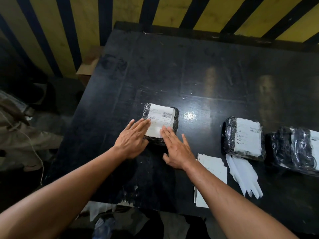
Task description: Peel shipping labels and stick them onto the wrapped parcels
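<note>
Label (161, 119) pressed flat on centre parcel (175, 125) by left hand (132, 139), right hand (177, 150), fingers straight | risk: creases trapped if smoothed unevenly over crinkled wrap

Labelled black parcel (160, 124) flat on table (189, 75)

Dim scene overall; an overhead light leaves a bright glare spot on the glossy black scratched tabletop (189, 115). Wide-angle distortion bends the edges, and corners fall soft and dark.
</note>
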Action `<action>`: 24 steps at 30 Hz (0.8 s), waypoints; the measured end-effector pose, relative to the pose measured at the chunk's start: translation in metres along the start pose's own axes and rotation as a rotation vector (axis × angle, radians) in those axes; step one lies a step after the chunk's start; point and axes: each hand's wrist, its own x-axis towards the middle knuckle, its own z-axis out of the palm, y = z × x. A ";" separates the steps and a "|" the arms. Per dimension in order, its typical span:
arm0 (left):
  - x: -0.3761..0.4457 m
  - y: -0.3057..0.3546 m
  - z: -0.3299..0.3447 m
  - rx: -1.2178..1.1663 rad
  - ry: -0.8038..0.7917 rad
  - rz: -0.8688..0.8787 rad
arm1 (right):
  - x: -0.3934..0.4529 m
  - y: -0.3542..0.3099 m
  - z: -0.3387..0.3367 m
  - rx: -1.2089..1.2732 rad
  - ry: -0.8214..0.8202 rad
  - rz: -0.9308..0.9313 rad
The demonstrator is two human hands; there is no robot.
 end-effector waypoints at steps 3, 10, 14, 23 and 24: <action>0.013 0.014 -0.005 -0.069 0.004 0.026 | 0.002 -0.001 0.001 -0.012 -0.004 0.004; 0.034 0.004 -0.004 -0.010 -0.030 0.016 | 0.002 0.002 0.001 -0.015 0.001 -0.004; 0.038 -0.011 -0.015 0.018 -0.010 0.022 | 0.002 0.002 0.002 0.001 0.010 -0.001; 0.077 0.021 -0.009 0.005 -0.062 0.084 | 0.004 0.003 0.004 -0.014 0.014 -0.015; 0.083 0.018 -0.011 0.006 -0.043 0.038 | 0.004 0.004 0.004 -0.006 0.026 -0.019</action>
